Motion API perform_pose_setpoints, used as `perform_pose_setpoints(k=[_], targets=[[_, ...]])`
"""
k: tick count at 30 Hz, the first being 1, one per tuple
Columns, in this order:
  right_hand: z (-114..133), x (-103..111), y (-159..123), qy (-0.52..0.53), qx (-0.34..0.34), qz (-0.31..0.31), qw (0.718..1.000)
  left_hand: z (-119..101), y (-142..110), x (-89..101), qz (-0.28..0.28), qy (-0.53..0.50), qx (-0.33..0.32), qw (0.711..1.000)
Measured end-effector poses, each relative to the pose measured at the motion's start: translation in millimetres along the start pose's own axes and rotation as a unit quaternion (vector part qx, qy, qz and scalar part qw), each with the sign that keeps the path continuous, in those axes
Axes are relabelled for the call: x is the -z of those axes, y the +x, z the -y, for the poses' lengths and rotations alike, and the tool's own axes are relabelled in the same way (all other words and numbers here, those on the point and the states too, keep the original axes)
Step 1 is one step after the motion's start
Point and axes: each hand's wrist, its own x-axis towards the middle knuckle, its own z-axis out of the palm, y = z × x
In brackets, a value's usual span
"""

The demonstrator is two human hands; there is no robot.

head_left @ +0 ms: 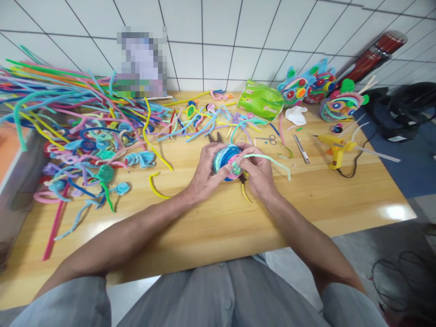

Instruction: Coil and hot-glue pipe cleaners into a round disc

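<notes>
bare wooden table [218, 227] lying open between the two forearms [136, 229], a heap of fuzzy stems [91, 145] crowding the left, a pale green stem [274, 160] jutting from the right hand [259, 175], scissors [270, 139], knife [301, 149] and glue gun [336, 147] cluttering the right, tiled wall [221, 45] closing off the back

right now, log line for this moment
left hand: holding coiled ball | right hand: on ball, at pale green stem | glue gun: on table

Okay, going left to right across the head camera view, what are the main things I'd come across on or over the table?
Long pink strip, short curved yellow strip, left hand, right hand, slim cutter knife, yellow glue gun.
</notes>
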Motion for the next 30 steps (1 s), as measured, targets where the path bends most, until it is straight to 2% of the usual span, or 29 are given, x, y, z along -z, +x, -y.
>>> perform_pose_setpoints(k=[5,9,12,16,23,30], targets=[[-1.6,0.8,-1.9,-0.003,0.004,0.005,1.000,-3.2,9.7,7.8,0.036,-0.053,0.036,0.997],[-1.1,1.8,-0.7,-0.003,0.000,0.011,1.000,-2.8,18.5,11.8,0.063,-0.012,0.024,0.998],[1.9,3.0,0.3,0.012,-0.008,0.019,1.000,-1.5,19.4,12.1,0.049,0.032,-0.010,0.998],[5.3,3.9,0.0,0.037,-0.021,0.010,0.999,-0.8,13.6,8.4,0.015,0.055,-0.018,0.998],[-0.2,0.3,-1.2,0.051,-0.034,-0.017,0.998,0.2,2.8,0.9,-0.007,0.047,-0.011,0.999],[-5.5,-1.6,-1.5,0.024,-0.011,-0.024,0.999,0.2,-0.7,-1.8,-0.018,0.017,-0.006,1.000]])
